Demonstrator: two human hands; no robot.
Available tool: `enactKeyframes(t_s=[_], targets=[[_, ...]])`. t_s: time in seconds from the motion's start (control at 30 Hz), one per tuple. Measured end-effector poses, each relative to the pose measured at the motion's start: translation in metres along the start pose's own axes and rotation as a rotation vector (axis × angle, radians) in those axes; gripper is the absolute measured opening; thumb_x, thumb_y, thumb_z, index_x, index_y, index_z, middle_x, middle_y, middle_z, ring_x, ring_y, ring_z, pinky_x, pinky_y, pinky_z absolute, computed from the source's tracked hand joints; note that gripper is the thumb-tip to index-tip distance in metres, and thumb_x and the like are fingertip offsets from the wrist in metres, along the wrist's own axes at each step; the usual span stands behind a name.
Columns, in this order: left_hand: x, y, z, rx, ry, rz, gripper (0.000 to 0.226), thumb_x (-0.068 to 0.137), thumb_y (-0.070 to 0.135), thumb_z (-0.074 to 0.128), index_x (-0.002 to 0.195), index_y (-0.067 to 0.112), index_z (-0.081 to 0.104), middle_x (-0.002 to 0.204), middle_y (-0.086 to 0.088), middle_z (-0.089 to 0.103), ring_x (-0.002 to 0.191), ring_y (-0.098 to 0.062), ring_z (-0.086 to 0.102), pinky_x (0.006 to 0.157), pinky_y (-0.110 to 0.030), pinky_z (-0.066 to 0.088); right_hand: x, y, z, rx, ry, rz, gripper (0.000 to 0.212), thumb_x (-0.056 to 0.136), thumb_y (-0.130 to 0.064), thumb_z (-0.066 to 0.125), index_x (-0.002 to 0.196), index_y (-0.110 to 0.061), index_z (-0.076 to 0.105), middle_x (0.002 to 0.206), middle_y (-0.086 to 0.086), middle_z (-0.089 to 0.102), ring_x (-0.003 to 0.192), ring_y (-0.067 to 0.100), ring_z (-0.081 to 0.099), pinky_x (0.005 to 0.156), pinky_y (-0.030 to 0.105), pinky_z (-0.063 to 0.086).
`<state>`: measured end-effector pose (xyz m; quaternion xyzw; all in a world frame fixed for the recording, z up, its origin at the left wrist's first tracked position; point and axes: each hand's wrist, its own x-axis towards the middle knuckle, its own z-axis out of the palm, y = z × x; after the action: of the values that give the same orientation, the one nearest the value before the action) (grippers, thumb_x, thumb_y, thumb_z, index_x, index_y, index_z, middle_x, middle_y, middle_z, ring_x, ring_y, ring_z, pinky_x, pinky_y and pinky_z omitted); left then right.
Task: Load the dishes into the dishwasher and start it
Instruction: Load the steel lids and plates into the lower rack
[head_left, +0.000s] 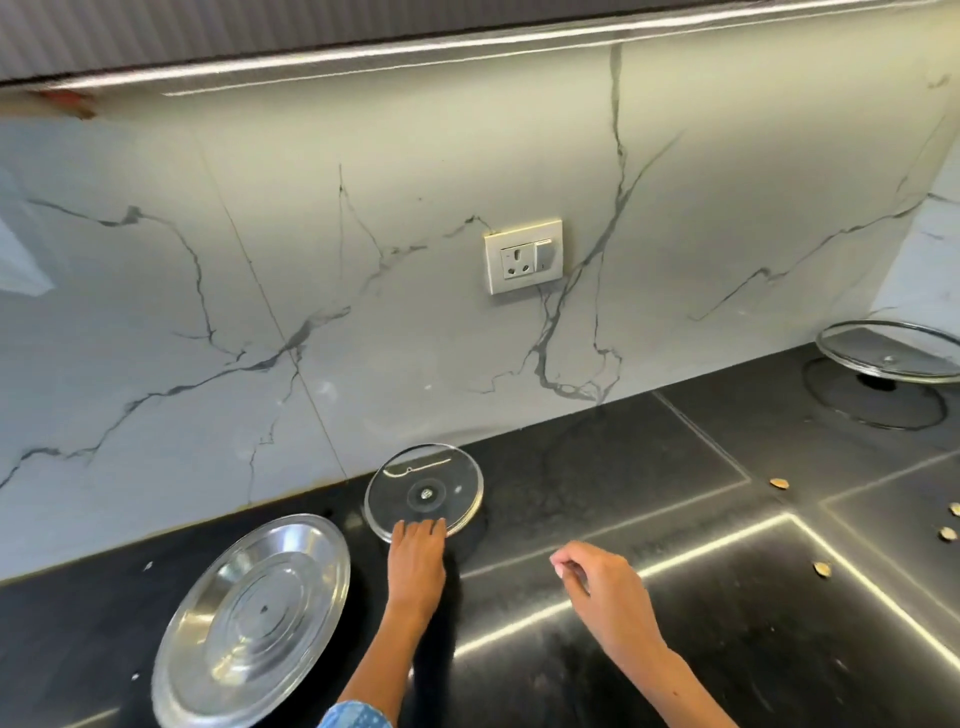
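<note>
A small round glass lid (426, 488) lies upside down and tilted on the black countertop (571, 467), close to the marble wall. My left hand (415, 556) reaches forward and its fingers curl over the lid's near rim; the thumb is hidden. To the left lies a large steel lid (254, 618), also upside down, untouched. My right hand (597, 577) hovers over the counter to the right of the glass lid, fingers loosely curled, holding nothing. A bigger glass lid (888, 353) rests at the far right. No dishwasher is in view.
The marble backsplash carries a white socket with a switch (523, 255). Several small tan scraps (779, 483) lie on the counter at the right. An overhead cabinet edge runs along the top.
</note>
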<state>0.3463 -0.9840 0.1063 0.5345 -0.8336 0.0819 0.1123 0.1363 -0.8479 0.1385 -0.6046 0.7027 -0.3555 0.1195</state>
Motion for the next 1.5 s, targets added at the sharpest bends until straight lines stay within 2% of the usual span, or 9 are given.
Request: enactKeyframes(t_s=[0.1, 0.2, 0.43, 0.57, 0.67, 0.77, 1.03, 1.3, 1.5], targets=[[0.009, -0.008, 0.001, -0.021, 0.018, 0.073, 0.045, 0.026, -0.008, 0.085, 0.060, 0.015, 0.067, 0.055, 0.001, 0.058, 0.048, -0.021, 0.058, 0.047, -0.028, 0.049, -0.007, 0.011, -0.010, -0.008, -0.010, 0.030, 0.012, 0.089, -0.018, 0.059, 0.093, -0.025, 0.068, 0.084, -0.020, 0.066, 0.078, 0.000, 0.061, 0.067, 0.015, 0.049], [0.013, -0.013, -0.010, -0.072, 0.024, 0.075, 0.048, 0.026, -0.015, 0.083, 0.065, 0.009, 0.068, 0.061, -0.004, 0.061, 0.051, -0.025, 0.060, 0.035, -0.027, 0.042, -0.023, 0.014, -0.019, -0.011, 0.027, 0.061, 0.012, 0.089, -0.019, 0.059, 0.093, -0.026, 0.068, 0.084, -0.021, 0.066, 0.078, 0.000, 0.061, 0.068, 0.014, 0.050], [-0.029, -0.008, -0.065, -0.183, 0.159, 0.277, 0.038, 0.044, -0.008, 0.085, 0.071, 0.012, 0.066, 0.071, -0.003, 0.063, 0.059, -0.023, 0.063, 0.037, -0.027, 0.043, -0.081, -0.004, -0.046, -0.053, 0.201, 0.059, 0.014, 0.084, -0.015, 0.066, 0.090, -0.027, 0.069, 0.082, -0.021, 0.066, 0.074, 0.001, 0.062, 0.065, 0.023, 0.054], [-0.090, 0.025, -0.106, -0.300, 0.214, 0.464, 0.006, 0.078, 0.014, 0.060, 0.077, 0.018, 0.064, 0.074, 0.004, 0.057, 0.065, -0.018, 0.059, 0.036, -0.026, 0.037, -0.145, -0.025, -0.068, -0.045, 0.343, 0.024, 0.017, 0.082, -0.011, 0.067, 0.092, -0.024, 0.069, 0.089, -0.018, 0.068, 0.079, 0.001, 0.065, 0.067, 0.026, 0.055], [-0.131, 0.060, -0.137, -0.414, 0.206, 0.616, 0.007, 0.078, 0.018, 0.070, 0.080, 0.022, 0.064, 0.079, 0.009, 0.059, 0.072, -0.013, 0.058, 0.042, -0.027, 0.045, -0.204, -0.039, -0.089, -0.064, 0.439, 0.022, 0.018, 0.084, -0.015, 0.061, 0.099, -0.024, 0.066, 0.097, -0.016, 0.067, 0.087, 0.003, 0.064, 0.071, 0.028, 0.055], [-0.170, 0.112, -0.159, -0.539, 0.180, 0.834, 0.014, 0.080, 0.026, 0.055, 0.086, 0.022, 0.068, 0.086, 0.009, 0.064, 0.080, -0.012, 0.060, 0.053, -0.025, 0.050, -0.274, -0.046, -0.114, -0.139, 0.523, 0.074, 0.033, 0.081, -0.013, 0.058, 0.112, -0.026, 0.058, 0.114, -0.014, 0.061, 0.099, 0.005, 0.061, 0.077, 0.026, 0.054], [-0.298, 0.295, -0.196, -0.731, 0.013, 1.492, 0.015, 0.086, 0.022, 0.049, 0.093, 0.021, 0.063, 0.089, 0.005, 0.064, 0.076, -0.017, 0.061, 0.056, -0.027, 0.050, -0.490, -0.052, -0.168, -0.373, 0.654, 0.522, 0.065, 0.066, -0.012, 0.075, 0.124, -0.027, 0.048, 0.121, -0.011, 0.055, 0.106, 0.007, 0.049, 0.089, 0.009, 0.037], [-0.497, 0.434, -0.223, -0.901, -0.153, 2.016, 0.018, 0.083, 0.017, 0.049, 0.091, 0.017, 0.065, 0.088, 0.000, 0.066, 0.077, -0.020, 0.061, 0.065, -0.027, 0.048, -0.711, -0.067, -0.162, -0.530, 0.958, 1.020, 0.019, 0.078, -0.022, 0.057, 0.095, -0.029, 0.051, 0.080, -0.005, 0.067, 0.069, 0.018, 0.064, 0.053, 0.025, 0.048], [-0.643, 0.492, -0.215, -0.885, -0.383, 2.180, 0.032, 0.081, 0.022, 0.049, 0.104, 0.015, 0.069, 0.105, 0.000, 0.067, 0.093, -0.015, 0.058, 0.084, -0.023, 0.041, -0.849, -0.096, -0.149, -0.577, 1.118, 1.355, 0.012, 0.074, -0.031, 0.053, 0.078, -0.025, 0.043, 0.062, -0.013, 0.059, 0.059, 0.009, 0.055, 0.043, 0.016, 0.023]])
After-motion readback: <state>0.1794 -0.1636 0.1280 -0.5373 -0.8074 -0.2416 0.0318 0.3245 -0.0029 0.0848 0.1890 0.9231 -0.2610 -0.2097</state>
